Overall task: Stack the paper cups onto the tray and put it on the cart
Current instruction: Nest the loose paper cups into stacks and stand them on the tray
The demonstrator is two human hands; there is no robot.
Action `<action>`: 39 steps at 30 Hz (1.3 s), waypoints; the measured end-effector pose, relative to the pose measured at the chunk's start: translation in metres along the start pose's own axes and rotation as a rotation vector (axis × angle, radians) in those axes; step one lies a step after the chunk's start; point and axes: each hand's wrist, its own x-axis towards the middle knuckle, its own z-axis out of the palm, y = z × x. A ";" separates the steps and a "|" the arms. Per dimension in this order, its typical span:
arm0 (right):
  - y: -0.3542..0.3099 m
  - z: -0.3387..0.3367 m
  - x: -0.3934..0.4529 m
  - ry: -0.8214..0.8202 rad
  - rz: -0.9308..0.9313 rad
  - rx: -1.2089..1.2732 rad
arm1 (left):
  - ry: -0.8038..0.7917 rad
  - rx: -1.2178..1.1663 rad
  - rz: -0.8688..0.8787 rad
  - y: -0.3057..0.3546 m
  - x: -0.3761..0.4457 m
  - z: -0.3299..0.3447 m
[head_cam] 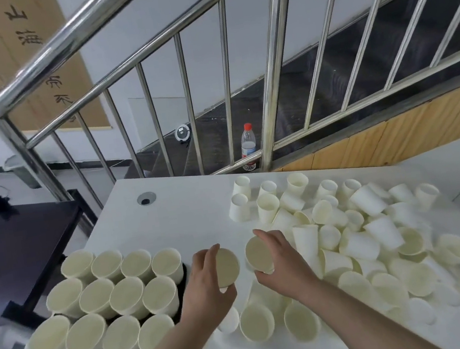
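The tray, packed with upright cups, sits at nine o'clock from the left hand, the nearer one, which grips a cup mouth-up. The right hand grips another cup. Loose cups lie at three o'clock on the bench. The tray's free slots are hidden.

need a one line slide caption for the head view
Left hand and right hand each hold a paper cup between the filled tray and the loose cups.
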 end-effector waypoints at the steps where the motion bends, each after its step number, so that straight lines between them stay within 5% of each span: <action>1: -0.004 0.002 -0.004 0.003 -0.003 0.003 | 0.000 0.001 0.001 -0.001 -0.005 -0.002; 23: -0.139 0.107 -0.014 -0.188 -0.053 0.032 | 0.006 -0.098 0.032 -0.130 -0.049 -0.111; 39: -0.167 0.149 -0.017 -0.261 -0.064 -0.107 | -0.128 0.017 -0.038 -0.184 -0.068 -0.123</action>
